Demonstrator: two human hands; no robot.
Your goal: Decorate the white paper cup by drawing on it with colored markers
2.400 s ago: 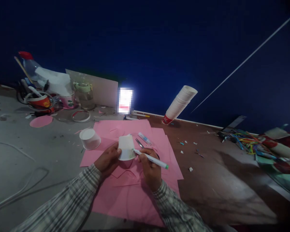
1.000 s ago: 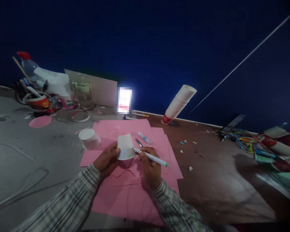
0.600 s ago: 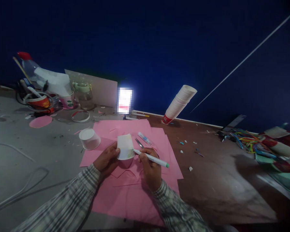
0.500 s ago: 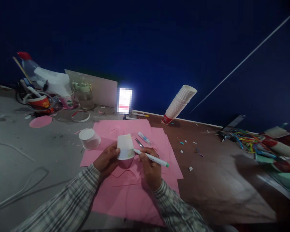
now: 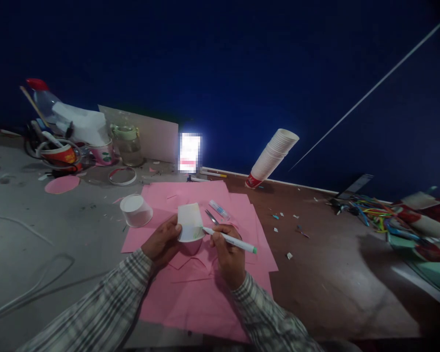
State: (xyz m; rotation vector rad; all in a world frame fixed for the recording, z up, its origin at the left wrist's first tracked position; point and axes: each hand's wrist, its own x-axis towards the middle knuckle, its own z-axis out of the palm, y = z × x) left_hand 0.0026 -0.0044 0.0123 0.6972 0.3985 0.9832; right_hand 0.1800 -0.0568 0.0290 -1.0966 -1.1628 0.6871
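Note:
My left hand [image 5: 164,240] grips a white paper cup [image 5: 189,220] by its left side, over the pink paper sheets [image 5: 238,288]. The cup is tilted with its rim toward me, and green strokes show near that rim. Between the fingers of my right hand [image 5: 229,254] is a white marker [image 5: 236,241] with a green end. Its tip meets the cup's right side, close to the green strokes. Scissors [image 5: 211,216], partly hidden by my right hand, lie beside a clear glue tube [image 5: 219,209]. Another white cup [image 5: 136,210] stands upside down to the left.
A tall stack of paper cups [image 5: 271,159] leans at the back. A glass jar [image 5: 126,145], a red cup of tools [image 5: 60,156] and a lit screen [image 5: 189,152] stand behind. Coloured cords [image 5: 374,210] lie right; paper scraps [image 5: 275,230] are scattered about.
The green strokes near the cup's rim look slightly fuller. Both hands, the cup and the marker have stayed almost in place.

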